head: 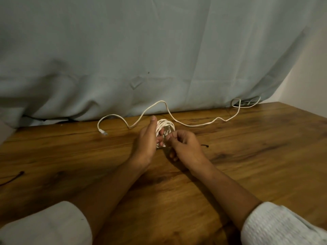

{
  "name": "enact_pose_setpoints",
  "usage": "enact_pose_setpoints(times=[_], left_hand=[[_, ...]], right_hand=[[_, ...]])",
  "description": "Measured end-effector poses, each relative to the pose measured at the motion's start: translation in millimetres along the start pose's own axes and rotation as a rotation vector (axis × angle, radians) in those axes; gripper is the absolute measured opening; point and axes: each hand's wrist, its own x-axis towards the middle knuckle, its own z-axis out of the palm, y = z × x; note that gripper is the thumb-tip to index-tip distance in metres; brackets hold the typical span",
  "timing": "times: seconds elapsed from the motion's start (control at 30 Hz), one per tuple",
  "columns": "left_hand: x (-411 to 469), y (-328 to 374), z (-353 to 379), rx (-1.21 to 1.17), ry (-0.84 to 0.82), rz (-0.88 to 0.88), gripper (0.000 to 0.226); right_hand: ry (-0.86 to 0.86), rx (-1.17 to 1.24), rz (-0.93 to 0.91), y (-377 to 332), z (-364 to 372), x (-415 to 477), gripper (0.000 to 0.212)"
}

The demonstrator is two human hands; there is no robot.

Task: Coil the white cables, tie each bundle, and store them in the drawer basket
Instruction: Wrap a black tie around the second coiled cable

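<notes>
A coiled bundle of white cable [165, 127] stands above the middle of the wooden table [247, 156]. My left hand [147, 141] holds it from the left, fingers through the loops and one finger pointing up. My right hand [184, 145] is closed, pinching a small dark tie [164, 136] at the coil's near side. A second white cable [194, 123] lies loose and uncoiled behind the bundle, from its plug [103, 132] at the left to the table's back right. No drawer or basket is in view.
A pale cloth [159, 50] hangs behind the table and covers its back edge. One short black tie [205, 145] lies right of my right hand. Another dark tie [12, 177] lies near the left edge.
</notes>
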Motion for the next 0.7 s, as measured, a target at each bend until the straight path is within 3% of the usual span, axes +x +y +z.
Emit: enact_pose_setpoints(times=[0.17,0.43,0.7], left_hand=[[-7,5,8,-0.089,0.087,-0.043,0.053],[-10,5,7,0.046,0.09,0.027,0.046],[-13,2,11,0.066,0.094,0.114,0.033]], right_hand=[[0.037,0.302,0.046,-7,12,-7,0.025],[-0.014,0.708,0.201,-22,17,-14,0.027],[0.049,0.864,0.27,-24,22,-13,0.021]])
